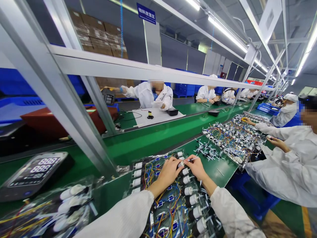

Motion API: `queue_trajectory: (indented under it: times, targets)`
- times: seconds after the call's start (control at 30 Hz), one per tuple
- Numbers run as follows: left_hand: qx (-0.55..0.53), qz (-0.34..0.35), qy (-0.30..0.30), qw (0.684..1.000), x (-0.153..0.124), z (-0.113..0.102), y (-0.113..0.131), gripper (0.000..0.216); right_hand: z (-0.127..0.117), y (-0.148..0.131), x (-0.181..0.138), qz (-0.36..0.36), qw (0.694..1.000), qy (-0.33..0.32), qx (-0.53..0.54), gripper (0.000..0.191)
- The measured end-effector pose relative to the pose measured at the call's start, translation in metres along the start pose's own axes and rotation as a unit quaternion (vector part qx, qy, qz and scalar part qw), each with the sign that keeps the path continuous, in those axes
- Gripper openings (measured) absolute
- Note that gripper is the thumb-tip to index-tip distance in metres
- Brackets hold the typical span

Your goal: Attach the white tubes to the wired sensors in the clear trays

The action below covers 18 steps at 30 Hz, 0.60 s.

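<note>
My left hand (170, 172) is closed on a small white cylindrical part (181, 164) at the far right of a wired batch. Close beside it, the fingers of my right hand (196, 168) pinch a thin pale tube (191, 159) against the end of that part. Below my hands lies a clear plastic tray (164, 188) with small blue boards and coloured wires. Black-and-white cylinders (193, 199) line its right side, several with short pale tubes on their ends. To the right of my hand is a loose heap of short pale tubes (208, 150).
A black device with a digit display (37, 173) lies at left, behind more bagged cylinders (71, 201). A metal frame post (81, 109) rises at left. At right, a co-worker in a white coat (277, 162) works over another wired batch (235, 138). Other workers sit across the green conveyor (148, 129).
</note>
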<state>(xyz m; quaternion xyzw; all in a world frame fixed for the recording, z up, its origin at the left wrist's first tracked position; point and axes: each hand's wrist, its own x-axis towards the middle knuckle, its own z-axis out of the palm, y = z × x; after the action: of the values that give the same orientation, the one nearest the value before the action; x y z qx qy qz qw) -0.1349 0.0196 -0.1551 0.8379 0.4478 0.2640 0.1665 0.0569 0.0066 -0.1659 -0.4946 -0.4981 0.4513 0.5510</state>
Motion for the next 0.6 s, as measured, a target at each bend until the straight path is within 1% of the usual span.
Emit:
queue_trajectory:
  times: [0.33, 0.5, 0.6]
  targets:
    - [0.018, 0.024, 0.000, 1.000, 0.000, 0.006, -0.011, 0.032, 0.002, 0.004, 0.000, 0.025, 1.000, 0.006, 0.012, 0.033]
    - [0.029, 0.023, 0.004, 0.999, 0.000, 0.008, -0.013, 0.033, 0.005, 0.005, 0.000, 0.020, 1.000, 0.001, 0.011, 0.034]
    - [0.027, 0.029, 0.006, 0.999, -0.001, 0.009, -0.013, 0.031, 0.005, 0.007, 0.000, 0.009, 1.000, -0.005, -0.001, 0.031]
